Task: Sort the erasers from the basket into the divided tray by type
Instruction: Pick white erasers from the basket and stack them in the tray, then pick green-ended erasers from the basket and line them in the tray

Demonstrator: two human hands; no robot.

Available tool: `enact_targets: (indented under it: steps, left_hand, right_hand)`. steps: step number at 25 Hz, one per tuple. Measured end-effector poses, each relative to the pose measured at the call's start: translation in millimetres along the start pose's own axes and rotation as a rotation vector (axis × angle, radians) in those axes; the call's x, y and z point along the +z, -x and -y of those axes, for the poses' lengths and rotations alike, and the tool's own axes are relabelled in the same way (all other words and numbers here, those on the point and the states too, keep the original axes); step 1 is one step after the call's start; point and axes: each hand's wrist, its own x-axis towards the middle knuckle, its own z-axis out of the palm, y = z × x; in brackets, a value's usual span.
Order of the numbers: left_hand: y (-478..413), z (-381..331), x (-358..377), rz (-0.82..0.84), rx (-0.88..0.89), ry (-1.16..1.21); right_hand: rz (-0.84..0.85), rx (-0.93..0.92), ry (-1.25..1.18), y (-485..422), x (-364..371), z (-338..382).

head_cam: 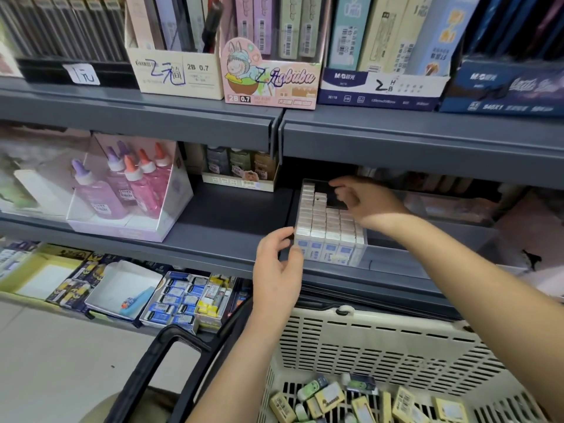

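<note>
Placing step, by the look of it: the left hand [279, 264] pinches the front-left corner of the clear plastic divided tray [361, 254] on the grey metal shelf [229, 215], and the right hand [363, 203] hovers, fingers curled, over the tray's bare dark back section, though I cannot tell whether its grip holds anything. Blocky white erasers in glossy blue-printed sleeves [320, 221] stand in tight rows, so the next move calls for slotting one upright beside them. Yellow and green wrapped erasers [329, 398] lie loose in the cream slotted plastic basket [381, 346] below.
</note>
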Motion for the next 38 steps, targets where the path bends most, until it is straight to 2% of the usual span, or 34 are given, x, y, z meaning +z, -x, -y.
enact_targets:
  steps: [2,4,7,9,13,16,18,20,22,24,26,28,30,32,34,38]
  left_hand:
    - [16.3,-2.2,-1.0,-0.07,0.066,0.023]
    - [39.0,-2.4,-0.1,-0.057,0.051,0.074]
    - [72.9,5.0,7.2,0.192,-0.035,-0.01]
    - [90.6,22.1,18.2,0.348,-0.097,-0.155]
    - [115.0,71.1,29.2,0.45,-0.267,-0.447]
    - [123.4,103.0,20.4,0.459,-0.434,-0.534]
    - [123.2,115.0,15.7,0.44,-0.479,-0.577]
    - [124.3,119.0,17.0,0.458,-0.524,-0.552]
    - [128.4,118.5,21.4,0.49,-0.609,-0.519]
    - [131.8,115.3,23.6,0.515,-0.696,-0.457]
    - [133.5,112.1,23.5,0.529,-0.841,-0.245]
    - [135.0,111.5,19.0,0.494,-0.946,-0.116]
    - [134.4,115.3,9.5,0.404,-0.975,-0.147]
    - [132.0,119.4,0.5,0.299,-1.009,-0.142]
    - [129.2,123.1,-5.4,0.24,-1.064,-0.07]
    - [134.2,131.1,-7.6,0.238,-1.116,0.025]
  right_hand:
    - [-0.104,-0.067,-0.133,42.0,-11.4,1.4]
    - [-0.209,-0.148,-0.249,98.8,-16.0,0.6]
    - [-0.129,-0.075,-0.431,177.7,8.5,-16.9]
    - [0.05,0.02,-0.318,213.9,41.2,-37.1]
    - [0.374,0.129,0.042,244.7,107.0,-87.7]
    - [0.488,0.168,0.198,252.9,136.6,-103.8]
    - [0.528,0.167,0.248,257.9,152.9,-103.6]
    - [0.54,0.147,0.314,259.8,164.1,-98.0]
    - [0.513,0.16,0.279,258.2,171.1,-89.2]
    - [0.461,0.239,0.051,251.9,174.0,-78.3]
    - [0.419,0.287,-0.195,242.7,176.9,-68.0]
    - [0.407,0.314,-0.334,237.3,182.6,-61.5]
    - [0.453,0.304,-0.271,237.3,187.4,-56.9]
    - [0.543,0.174,0.055,241.9,198.9,-56.8]
    - [0.544,0.077,0.273,244.9,205.1,-55.0]
    - [0.404,0.233,0.112,245.5,196.3,-58.2]
